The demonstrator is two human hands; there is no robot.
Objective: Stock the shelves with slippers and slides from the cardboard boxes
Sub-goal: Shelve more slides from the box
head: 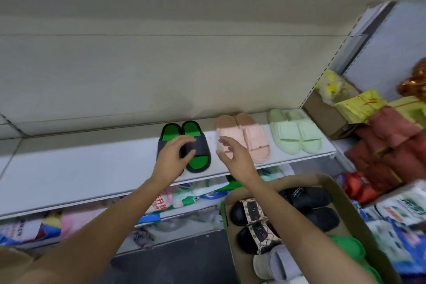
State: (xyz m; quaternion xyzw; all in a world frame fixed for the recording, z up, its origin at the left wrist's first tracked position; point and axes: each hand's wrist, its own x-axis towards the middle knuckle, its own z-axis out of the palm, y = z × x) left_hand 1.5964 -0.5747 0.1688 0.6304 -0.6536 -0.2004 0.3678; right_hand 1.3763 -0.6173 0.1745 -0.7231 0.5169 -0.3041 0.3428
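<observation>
While both arms reach over the cardboard box toward the white shelf, the scene reads as follows.

Black-and-green slides (196, 145): one pair, black straps and rims with bright green footbeds, lying side by side on the white shelf (92, 168), toes toward the person.
Left hand (171, 157): resting on the straps of the black-and-green slides, fingers curled over the strap; whether it truly clamps the pair I cannot tell.
Right hand (232, 154): hovering apart from any shoe, fingers spread and slack, holding nothing, between the black-and-green slides and the pink slides.
Pink slides (246, 136): one pair, matte pale pink, just right of the right hand on the same shelf.
Pale green slides (295, 131): one pair, ribbed straps, at the shelf's right end.
Pairs on shelf: three.
Cardboard box (345, 193): one, open, below the shelf at lower right.
Box contents: one black pair with a lettered strap (309, 200), one black pair with patterned beige straps (253, 221), one grey slide (276, 263), bright green slides (350, 249) partly hidden.
</observation>
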